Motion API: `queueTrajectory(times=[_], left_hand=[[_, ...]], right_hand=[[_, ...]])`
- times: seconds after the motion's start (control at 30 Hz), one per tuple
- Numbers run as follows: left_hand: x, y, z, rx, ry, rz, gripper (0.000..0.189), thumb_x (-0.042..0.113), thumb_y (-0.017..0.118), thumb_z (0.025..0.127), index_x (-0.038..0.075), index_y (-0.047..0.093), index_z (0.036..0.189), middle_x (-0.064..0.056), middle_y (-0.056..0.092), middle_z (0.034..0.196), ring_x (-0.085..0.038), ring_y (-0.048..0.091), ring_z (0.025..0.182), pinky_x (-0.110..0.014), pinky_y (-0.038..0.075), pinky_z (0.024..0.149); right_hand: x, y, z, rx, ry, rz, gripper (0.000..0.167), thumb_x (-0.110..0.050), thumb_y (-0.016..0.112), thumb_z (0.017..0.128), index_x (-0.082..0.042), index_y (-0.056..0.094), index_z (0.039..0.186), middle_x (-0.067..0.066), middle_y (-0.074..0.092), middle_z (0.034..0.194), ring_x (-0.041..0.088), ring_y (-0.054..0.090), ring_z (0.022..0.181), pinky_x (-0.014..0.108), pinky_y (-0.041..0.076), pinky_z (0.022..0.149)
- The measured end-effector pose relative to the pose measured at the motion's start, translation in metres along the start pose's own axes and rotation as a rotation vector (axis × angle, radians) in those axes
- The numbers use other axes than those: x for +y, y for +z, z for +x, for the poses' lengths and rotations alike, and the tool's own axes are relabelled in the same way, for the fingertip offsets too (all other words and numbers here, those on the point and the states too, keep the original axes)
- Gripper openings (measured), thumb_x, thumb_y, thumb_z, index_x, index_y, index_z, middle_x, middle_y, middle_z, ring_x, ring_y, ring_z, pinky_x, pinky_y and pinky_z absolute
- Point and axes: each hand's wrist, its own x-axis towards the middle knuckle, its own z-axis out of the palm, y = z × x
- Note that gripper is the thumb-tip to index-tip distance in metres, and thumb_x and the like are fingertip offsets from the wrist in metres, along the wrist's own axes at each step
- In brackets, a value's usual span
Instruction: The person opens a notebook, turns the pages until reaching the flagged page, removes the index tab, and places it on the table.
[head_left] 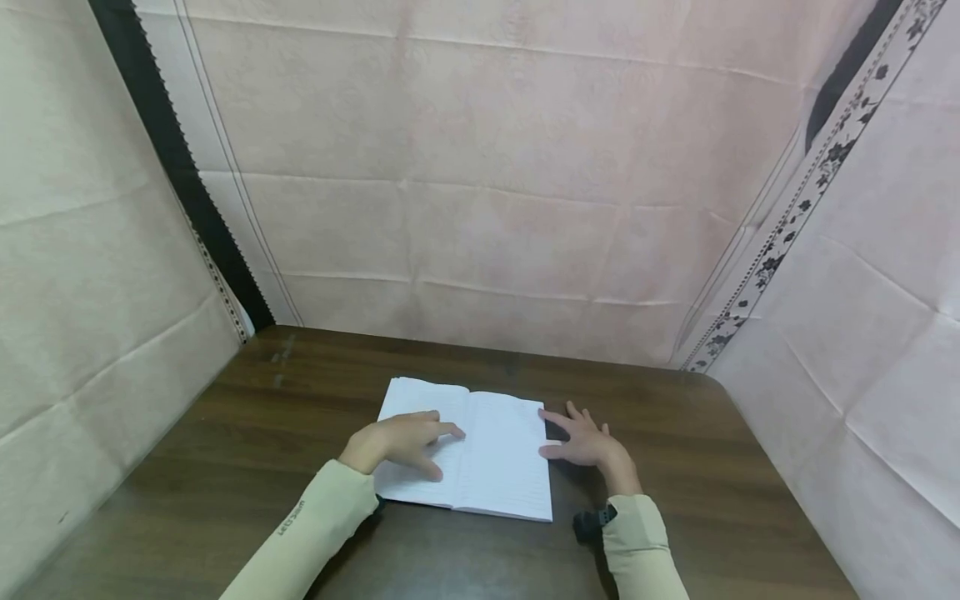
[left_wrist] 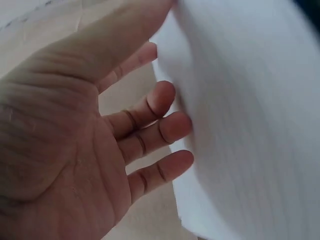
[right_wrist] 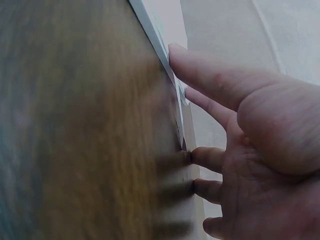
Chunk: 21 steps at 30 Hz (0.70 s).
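Observation:
An open notebook (head_left: 504, 467) with white lined pages lies flat on the brown wooden table. Over its left page rests my left hand (head_left: 401, 442), fingers extended and the index finger pointing toward the centre fold. In the left wrist view the fingertips of this left hand (left_wrist: 145, 130) are right at the white page (left_wrist: 250, 125). Beside the right edge, my right hand (head_left: 581, 439) has its fingers spread, thumb and index fingertip at the page edge. The right wrist view shows the thumb of the right hand (right_wrist: 240, 135) against the notebook's side (right_wrist: 157, 40), the other fingertips close to the wood.
The wooden table (head_left: 315, 375) has rounded far corners. Pale creased cloth (head_left: 487, 167) hangs behind it, with more cloth on the left (head_left: 90, 275) and right sides. A dark band (head_left: 592, 525) sits at the right wrist by the sleeve.

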Motion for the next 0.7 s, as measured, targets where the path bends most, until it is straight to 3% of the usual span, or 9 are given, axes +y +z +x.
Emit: queueTrajectory(times=[0.33,0.7], left_hand=[[0.016,0.014,0.01,0.034,0.076,0.062,0.08,0.052,0.081,0.078,0.022,0.051,0.146,0.004,0.051,0.101,-0.01,0.045,0.084,-0.03,0.044,0.076],[0.033,0.023,0.017,0.038,0.097,0.111,0.098,0.065,0.079,0.073,0.027,0.039,0.155,-0.001,0.055,0.112,-0.013,0.051,0.093,-0.033,0.047,0.083]], right_hand=[[0.001,0.001,0.001,0.017,0.007,-0.009,0.077,-0.043,0.074,0.087,-0.022,0.042,0.154,0.028,0.014,0.162,0.053,0.004,0.147,0.076,0.0,0.107],[-0.001,0.003,0.002,0.029,0.026,-0.011,0.08,-0.046,0.075,0.086,-0.022,0.041,0.154,0.028,0.013,0.162,0.053,0.004,0.147,0.075,0.0,0.108]])
